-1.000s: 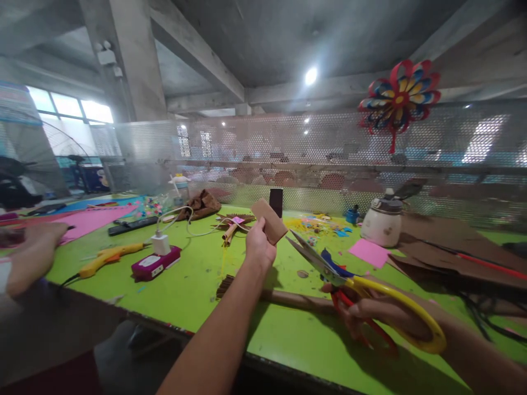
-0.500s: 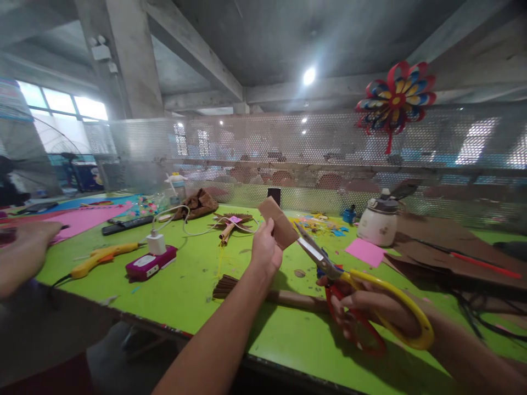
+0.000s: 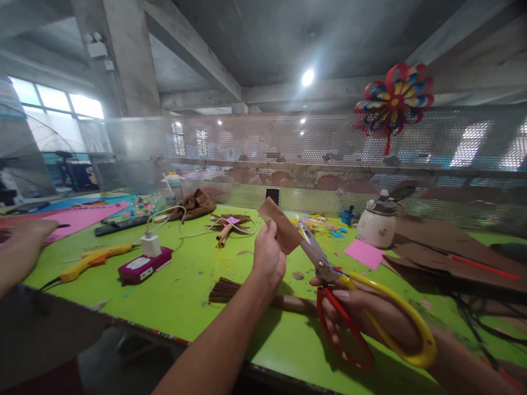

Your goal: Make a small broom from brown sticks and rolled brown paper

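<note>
Between the thumb and fingers of my left hand (image 3: 268, 249) is a folded piece of brown paper (image 3: 280, 226), held up over the table. My right hand (image 3: 362, 307) grips scissors (image 3: 323, 269) with one yellow and one red handle. Their blades are spread, and the lower blade lies at the paper's right edge; whether it cuts in cannot be told. Below both hands lies a brown paper roll (image 3: 297, 304) with a fringed, broom-like end (image 3: 223, 289), partly hidden by my left forearm. A brown spiky paper piece (image 3: 233, 222) with a pink patch lies farther back.
At left are a yellow glue gun (image 3: 93, 260), a purple power strip (image 3: 145, 266) and another person's hand (image 3: 28, 241). A white bottle (image 3: 376, 222), pink paper (image 3: 364, 253) and brown sheets (image 3: 444, 247) lie right. A perforated screen (image 3: 263, 148) stands behind, with a paper flower (image 3: 395, 103) near it.
The scissors' blades have spread wider, and the red handle has swung down and left, away from the yellow one. My left hand still holds the brown paper. The view has shifted slightly.
</note>
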Motion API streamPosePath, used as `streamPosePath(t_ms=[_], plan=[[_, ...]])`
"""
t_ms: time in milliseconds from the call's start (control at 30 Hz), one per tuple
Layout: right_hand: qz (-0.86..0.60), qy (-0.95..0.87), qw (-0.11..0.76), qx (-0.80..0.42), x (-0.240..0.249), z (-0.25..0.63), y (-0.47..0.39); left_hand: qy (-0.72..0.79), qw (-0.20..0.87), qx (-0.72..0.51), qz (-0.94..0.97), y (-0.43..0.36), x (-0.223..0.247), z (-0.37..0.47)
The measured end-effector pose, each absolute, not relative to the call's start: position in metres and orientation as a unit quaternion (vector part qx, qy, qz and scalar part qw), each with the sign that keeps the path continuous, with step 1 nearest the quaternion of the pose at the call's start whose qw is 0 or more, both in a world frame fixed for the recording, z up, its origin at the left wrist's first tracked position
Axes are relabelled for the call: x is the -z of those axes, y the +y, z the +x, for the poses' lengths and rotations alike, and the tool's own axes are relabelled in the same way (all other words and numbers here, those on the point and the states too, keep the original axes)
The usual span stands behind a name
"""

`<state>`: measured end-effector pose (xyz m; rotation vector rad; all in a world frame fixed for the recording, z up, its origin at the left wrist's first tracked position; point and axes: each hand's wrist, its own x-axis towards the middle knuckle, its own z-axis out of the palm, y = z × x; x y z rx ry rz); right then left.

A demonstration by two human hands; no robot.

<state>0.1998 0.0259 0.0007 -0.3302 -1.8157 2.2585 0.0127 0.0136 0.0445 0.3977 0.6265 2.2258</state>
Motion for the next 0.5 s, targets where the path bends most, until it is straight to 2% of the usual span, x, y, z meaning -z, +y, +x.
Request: streamPosePath(t_ms=[500], plan=[[-0.172,-0.618,0.215,-0.737,0.002,0.197,0.019,0.231,0.387,-0.881,0.147,0.014,-0.045,0.013]])
